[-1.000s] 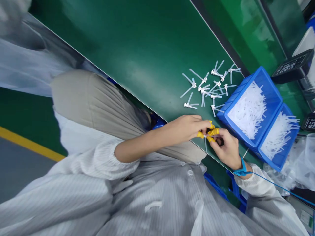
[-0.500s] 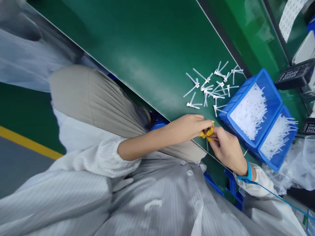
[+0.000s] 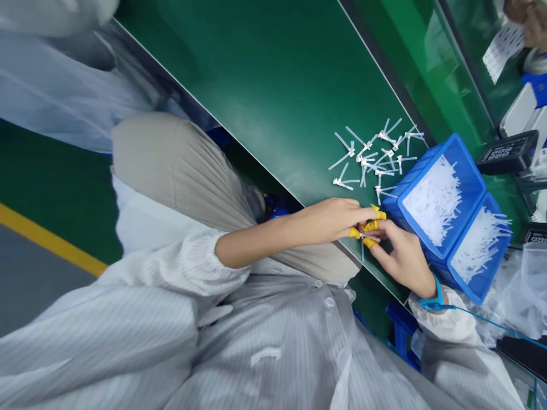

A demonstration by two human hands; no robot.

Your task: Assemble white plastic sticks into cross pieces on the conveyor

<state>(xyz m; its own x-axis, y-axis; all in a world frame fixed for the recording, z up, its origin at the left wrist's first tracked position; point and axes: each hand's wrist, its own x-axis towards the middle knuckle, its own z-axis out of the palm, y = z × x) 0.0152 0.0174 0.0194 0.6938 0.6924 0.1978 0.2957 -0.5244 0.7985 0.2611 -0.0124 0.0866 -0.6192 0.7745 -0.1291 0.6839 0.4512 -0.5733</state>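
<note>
My left hand (image 3: pixel 337 219) reaches in from the left, its fingers bent together at the table's front edge. Facing it from the right is my right hand (image 3: pixel 399 250), thumb and forefinger pinched, with a blue strap (image 3: pixel 435 296) round the wrist. Yellow finger cots cover the fingertips of both hands. Between the fingertips is a small white tube connector (image 3: pixel 362 234), mostly hidden; a thin clear tube (image 3: pixel 363 252) points down from it. Beyond the hands, several white connectors with thin tubes (image 3: pixel 376 159) lie scattered on the green table (image 3: pixel 273 102).
Two blue bins (image 3: pixel 465 159) with short clear tubes (image 3: pixel 436 199) stand right of the hands. Behind them is a black device with a digital display (image 3: pixel 506 151). Clear plastic bags (image 3: pixel 525 290) lie at the right. Another person's hand (image 3: pixel 534 25) shows at the top right.
My view has shifted slightly, so the table things appear a little displaced. The fingertips have spread a bit, showing more of the yellow cots and the connector. Another person's hand has appeared top right.
</note>
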